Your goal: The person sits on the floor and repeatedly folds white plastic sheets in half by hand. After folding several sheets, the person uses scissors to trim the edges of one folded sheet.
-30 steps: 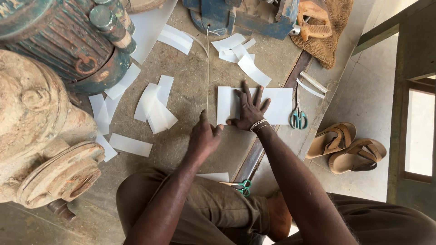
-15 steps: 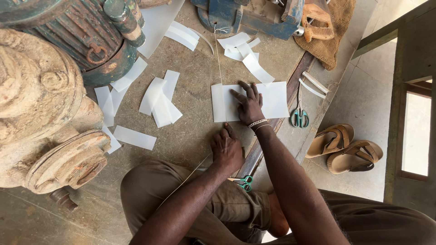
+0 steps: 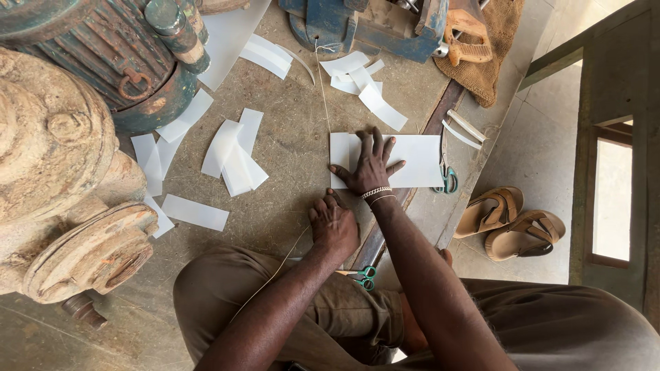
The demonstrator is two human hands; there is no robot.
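Observation:
My right hand (image 3: 369, 165) lies flat with fingers spread on a white rectangular sheet (image 3: 416, 159) on the dusty concrete floor. My left hand (image 3: 333, 223) sits just below the sheet's near left corner, fingers curled toward the floor. A thin pale string (image 3: 322, 89) runs from the blue vise at the top, past the sheet's left edge, toward my left hand and on over my knee. Whether the left hand pinches the string is hidden.
Several white strips (image 3: 230, 154) lie scattered left and above. Rusty machine housings (image 3: 62, 165) crowd the left side. A blue vise (image 3: 368, 27) stands at the top. Green-handled scissors (image 3: 448, 180) rest by the sheet, another pair (image 3: 364, 276) near my knee. Sandals (image 3: 512, 223) lie on the right.
My left hand has drawn back toward me, from beside the sheet to below its near left corner. My right hand has stayed pressed on the sheet.

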